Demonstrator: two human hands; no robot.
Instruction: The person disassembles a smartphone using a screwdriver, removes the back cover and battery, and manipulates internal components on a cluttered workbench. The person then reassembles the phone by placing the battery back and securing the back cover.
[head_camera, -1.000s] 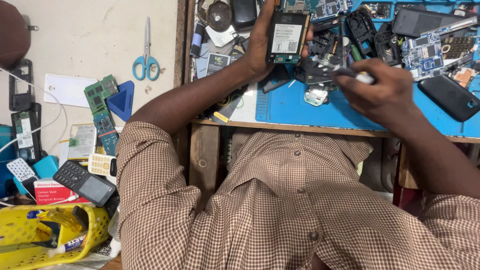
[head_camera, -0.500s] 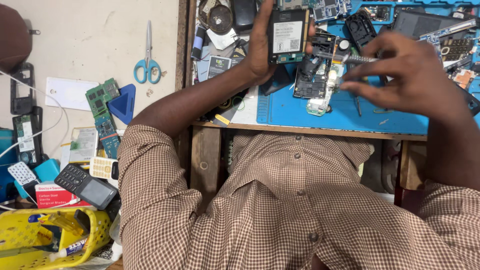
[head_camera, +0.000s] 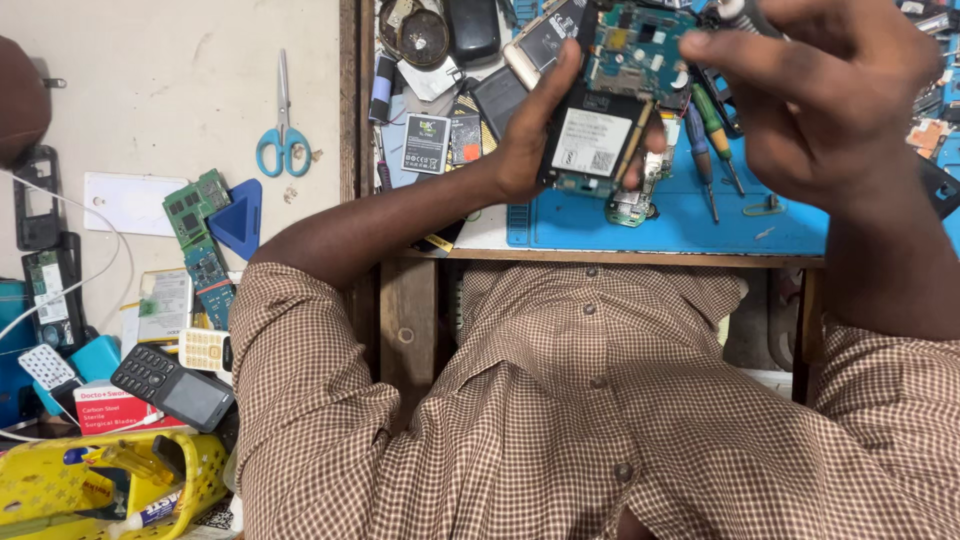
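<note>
The opened mobile phone with its teal circuit board and black battery bay bare (head_camera: 600, 120) sits high in the upper middle of the frame, lifted above the blue rubber work mat (head_camera: 660, 225). The left hand (head_camera: 530, 140) grasps it from the left side, thumb along the upper edge and fingers wrapped behind, so the board faces the camera. The right hand (head_camera: 820, 90) is bunched in the upper right, fingertips pinched on a slim tool with a grey handle (head_camera: 740, 12) at the very top edge; its tip is hidden, so where it meets the board cannot be told.

To do this well, the phone likely wants a firm, level hold by its edges, with fingers off the bare components, and the tool brought in straight so it does not slip across the board. Working low over the mat would probably catch any small part that drops.

Further out on the mat lie green-handled and blue-handled screwdrivers (head_camera: 712, 130). At the left of the bench is a loose black battery with a white label (head_camera: 427, 143); at far left, blue-handled scissors (head_camera: 282, 125), green circuit boards (head_camera: 200, 225) and a dark keypad phone (head_camera: 170, 385).
</note>
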